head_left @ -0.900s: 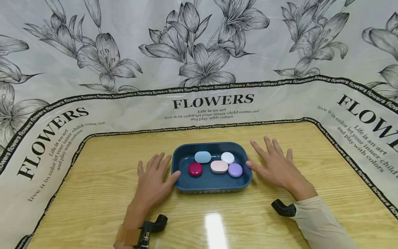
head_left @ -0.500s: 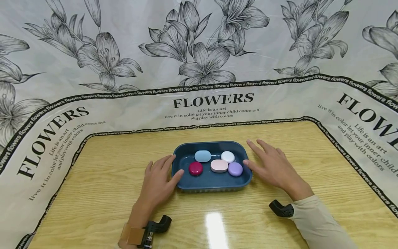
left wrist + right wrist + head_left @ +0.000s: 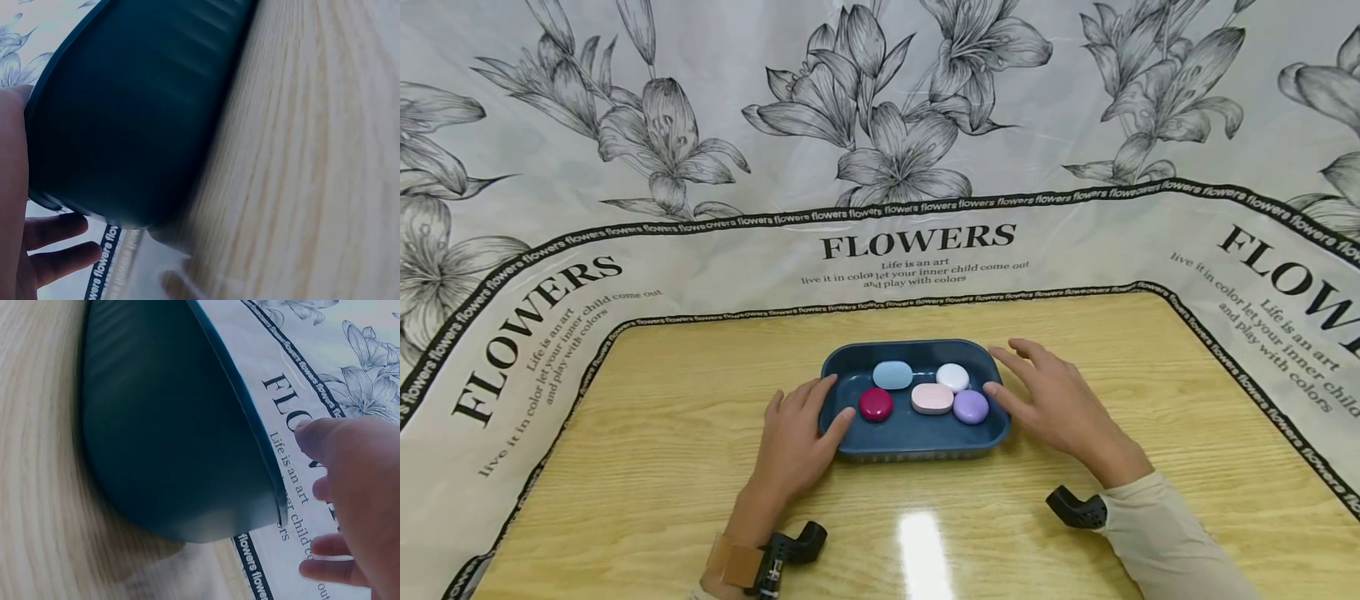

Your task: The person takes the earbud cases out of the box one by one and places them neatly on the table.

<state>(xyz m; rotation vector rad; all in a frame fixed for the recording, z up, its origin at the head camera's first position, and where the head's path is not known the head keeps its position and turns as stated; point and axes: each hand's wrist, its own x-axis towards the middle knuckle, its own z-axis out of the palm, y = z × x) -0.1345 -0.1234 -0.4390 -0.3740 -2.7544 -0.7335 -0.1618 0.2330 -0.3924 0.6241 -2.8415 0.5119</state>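
Observation:
A dark blue basin (image 3: 917, 439) with rounded corners stands upright on the table. In it lie smooth rounded pieces: light blue (image 3: 892, 375), dark red (image 3: 876, 405), pale pink (image 3: 932, 398), white (image 3: 952, 377) and purple (image 3: 971, 407). My left hand (image 3: 796, 437) is at the basin's left end, thumb over the rim and fingers along the outer side; contact is hard to tell. At the right end is my right hand (image 3: 1058, 410), fingers spread and relaxed, the thumb by the rim. The right wrist view shows a gap between this hand and the basin's wall (image 3: 169, 431).
The wooden table (image 3: 662, 425) has a bright reflection in front of the basin. A white cloth (image 3: 917, 258) printed with flowers and lettering borders the table at the back and sides. Black camera mounts (image 3: 801, 542) are on both wrists.
Both hands have moved inward to the basin's ends, the left one further. The right fingers have drawn closer together. The head view has shifted slightly; the pieces lie as before.

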